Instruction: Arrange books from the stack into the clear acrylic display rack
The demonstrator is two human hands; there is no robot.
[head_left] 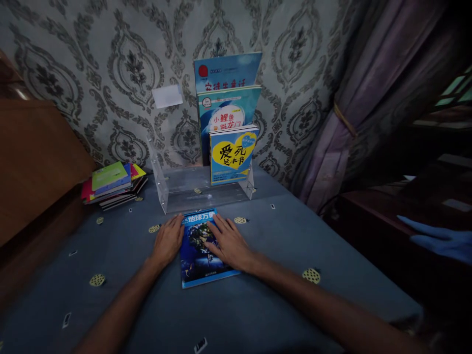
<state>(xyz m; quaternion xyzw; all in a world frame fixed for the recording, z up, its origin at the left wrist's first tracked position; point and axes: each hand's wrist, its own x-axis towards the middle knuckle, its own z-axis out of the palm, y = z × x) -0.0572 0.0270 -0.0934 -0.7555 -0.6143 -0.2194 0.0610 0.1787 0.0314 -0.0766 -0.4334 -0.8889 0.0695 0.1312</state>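
A blue book (202, 270) with a dark picture and white title characters lies flat on the cloth-covered table. My right hand (232, 246) rests on the right part of its cover, fingers stretched out and apart. At the book's left edge lies my left hand (168, 240), palm down, with its fingers straight and touching the edge. Just beyond the book stands a clear acrylic rack (184, 194). Upright at the rack's right end are a blue-and-yellow book (232, 157), a teal book (206, 115) and a taller blue book (228, 64).
A pile of several books (112, 179) lies left of the rack, close to a brown wooden panel (40, 162). Patterned wallpaper (136, 64) rises behind, with a small white card (167, 96). A tied curtain (342, 123) hangs right; a blue glove-like shape (442, 241) shows beyond the table edge.
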